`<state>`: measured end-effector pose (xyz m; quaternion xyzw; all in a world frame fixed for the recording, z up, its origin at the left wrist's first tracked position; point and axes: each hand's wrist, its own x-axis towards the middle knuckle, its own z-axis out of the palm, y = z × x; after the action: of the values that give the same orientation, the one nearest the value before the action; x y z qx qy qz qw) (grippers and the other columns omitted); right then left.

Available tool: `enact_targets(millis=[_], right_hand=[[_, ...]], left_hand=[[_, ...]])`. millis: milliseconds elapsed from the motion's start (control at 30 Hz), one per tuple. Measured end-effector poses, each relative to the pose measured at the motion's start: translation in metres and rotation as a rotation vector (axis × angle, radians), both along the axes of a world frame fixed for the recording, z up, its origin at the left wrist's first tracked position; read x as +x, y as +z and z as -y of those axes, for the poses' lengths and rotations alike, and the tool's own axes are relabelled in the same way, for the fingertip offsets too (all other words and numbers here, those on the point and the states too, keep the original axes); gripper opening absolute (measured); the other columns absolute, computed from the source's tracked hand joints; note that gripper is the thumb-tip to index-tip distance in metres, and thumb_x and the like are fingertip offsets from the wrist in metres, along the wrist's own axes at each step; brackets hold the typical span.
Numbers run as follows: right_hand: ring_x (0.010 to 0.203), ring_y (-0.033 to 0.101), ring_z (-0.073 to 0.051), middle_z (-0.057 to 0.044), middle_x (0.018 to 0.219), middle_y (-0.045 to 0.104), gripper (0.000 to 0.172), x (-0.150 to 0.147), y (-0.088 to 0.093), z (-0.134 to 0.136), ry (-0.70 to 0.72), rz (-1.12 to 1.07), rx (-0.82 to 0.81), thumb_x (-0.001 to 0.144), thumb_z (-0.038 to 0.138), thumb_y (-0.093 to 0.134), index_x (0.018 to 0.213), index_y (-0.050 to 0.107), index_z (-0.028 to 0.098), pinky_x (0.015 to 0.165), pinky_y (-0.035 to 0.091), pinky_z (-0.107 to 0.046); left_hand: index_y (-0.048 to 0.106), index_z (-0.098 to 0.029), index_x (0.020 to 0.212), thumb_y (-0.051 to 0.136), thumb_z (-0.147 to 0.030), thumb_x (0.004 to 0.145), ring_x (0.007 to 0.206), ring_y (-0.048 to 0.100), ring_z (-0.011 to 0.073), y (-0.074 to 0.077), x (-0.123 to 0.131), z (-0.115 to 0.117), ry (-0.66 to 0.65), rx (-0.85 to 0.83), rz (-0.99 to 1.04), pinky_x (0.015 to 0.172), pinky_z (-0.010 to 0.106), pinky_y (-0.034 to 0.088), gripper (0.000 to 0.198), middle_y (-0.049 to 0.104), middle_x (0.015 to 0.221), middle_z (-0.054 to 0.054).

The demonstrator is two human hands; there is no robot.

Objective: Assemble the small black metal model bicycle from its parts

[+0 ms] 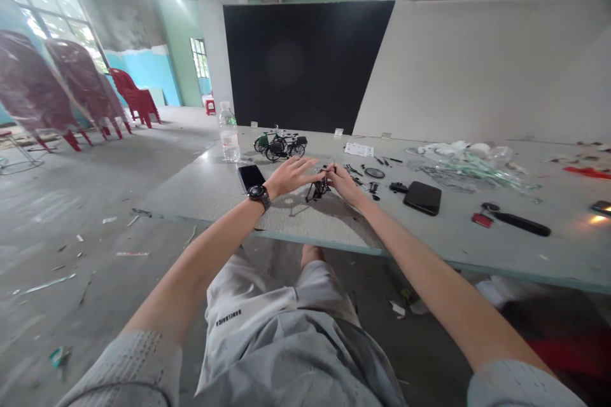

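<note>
Long pale glass tabletop (205, 187) on my feed. Small black wire model frame (317, 191) stands between my hands, long axis tilted up toward right hand (344, 184), which sits nearer. Left hand (289, 178) reaches in from other side. Fingertips together at frame's top, too small to tell if clamped. Black smartphone (251, 178) just beside left hand; green and black metal model bicycles (280, 146) beyond.

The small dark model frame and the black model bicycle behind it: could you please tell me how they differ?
The small dark model frame sits between the left hand and right hand; the black model bicycle stands farther back, untouched. The bicycle shows two full wheels, the frame none clearly. Both are dark.
</note>
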<state>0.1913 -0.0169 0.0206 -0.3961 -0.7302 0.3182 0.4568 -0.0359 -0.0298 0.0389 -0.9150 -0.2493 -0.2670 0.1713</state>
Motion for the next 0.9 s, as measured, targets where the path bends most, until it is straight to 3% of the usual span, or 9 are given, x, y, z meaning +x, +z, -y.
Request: enact_targets(millis=[233, 400, 500, 733, 900], right_hand=[[0.082, 0.058, -0.020, 0.001, 0.075, 0.054, 0.051, 0.004, 0.000, -0.001, -0.009, -0.106, -0.055, 0.079, 0.060, 0.075, 0.077, 0.037, 0.026, 0.074, 0.051, -0.034], [0.112, 0.064, -0.025, -0.005, 0.101, 0.068, 0.054, 0.012, 0.014, 0.005, 0.014, -0.203, -0.014, 0.083, 0.065, 0.070, 0.077, 0.033, 0.026, 0.095, 0.054, -0.041], [0.116, 0.065, -0.026, -0.008, 0.111, 0.070, 0.052, 0.011, 0.024, 0.019, 0.048, -0.139, 0.057, 0.086, 0.066, 0.068, 0.079, 0.034, 0.027, 0.099, 0.054, -0.044], [0.104, 0.071, -0.030, -0.011, 0.099, 0.073, 0.057, 0.002, 0.027, 0.031, 0.002, 0.082, 0.212, 0.082, 0.066, 0.072, 0.077, 0.030, 0.028, 0.089, 0.060, -0.049], [0.107, 0.071, -0.030, -0.010, 0.095, 0.072, 0.051, 0.006, 0.018, 0.016, -0.085, 0.096, 0.311, 0.090, 0.067, 0.061, 0.077, 0.030, 0.028, 0.090, 0.059, -0.049]], left_hand=[[0.058, -0.022, 0.137, 0.046, -0.011, 0.099, 0.137, 0.052, 0.0267, 0.000, 0.003, 0.001, 0.041, 0.146, -0.137, 0.116, 0.048, 0.038, 0.042, 0.058, 0.146, 0.012], [0.064, -0.018, 0.127, 0.049, -0.010, 0.098, 0.120, 0.062, 0.0266, -0.001, 0.001, -0.001, 0.183, 0.216, -0.193, 0.110, 0.045, 0.040, 0.034, 0.070, 0.123, 0.013], [0.065, -0.016, 0.122, 0.046, -0.011, 0.100, 0.110, 0.063, 0.0271, -0.003, -0.001, -0.003, 0.261, 0.227, -0.193, 0.102, 0.043, 0.041, 0.029, 0.073, 0.108, 0.014], [0.066, -0.013, 0.111, 0.042, -0.021, 0.105, 0.106, 0.063, 0.0301, -0.006, -0.003, -0.007, 0.328, 0.156, -0.114, 0.096, 0.043, 0.039, 0.025, 0.071, 0.102, 0.015], [0.061, -0.013, 0.124, 0.055, -0.036, 0.102, 0.104, 0.064, 0.0292, -0.007, -0.005, -0.012, 0.343, -0.025, 0.097, 0.095, 0.041, 0.042, 0.033, 0.070, 0.105, 0.015]])
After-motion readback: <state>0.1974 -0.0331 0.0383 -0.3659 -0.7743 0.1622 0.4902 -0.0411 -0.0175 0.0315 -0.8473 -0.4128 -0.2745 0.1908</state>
